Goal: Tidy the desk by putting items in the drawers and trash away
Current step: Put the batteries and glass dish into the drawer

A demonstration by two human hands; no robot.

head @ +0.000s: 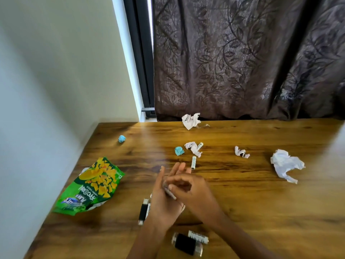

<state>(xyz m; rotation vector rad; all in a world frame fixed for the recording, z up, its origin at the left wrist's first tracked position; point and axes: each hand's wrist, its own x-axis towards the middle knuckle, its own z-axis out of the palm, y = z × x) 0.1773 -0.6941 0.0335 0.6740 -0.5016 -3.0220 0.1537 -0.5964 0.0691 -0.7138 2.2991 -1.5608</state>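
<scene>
Starting at your left, the glossy green snack bag (89, 186) lies crumpled on the wooden bench (261, 202). Your left hand (164, 195) lies open, palm up, while your right hand (194, 193) pinches a small white battery (169, 190) over it; lay it flat in the palm so it cannot roll. Black thread spools (142, 212) sit near. Crumpled paper (285, 164) waits far right.

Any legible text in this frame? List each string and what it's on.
"YUMMY CHEESE", upside down, on the green snack bag
"PLAYZ", upside down, small logo on the same bag; the larger brand words beside it are only partly legible.
Too blurred to read: print on the white batteries, on the white cylinder near the front edge, and on the one held in the hands.
</scene>
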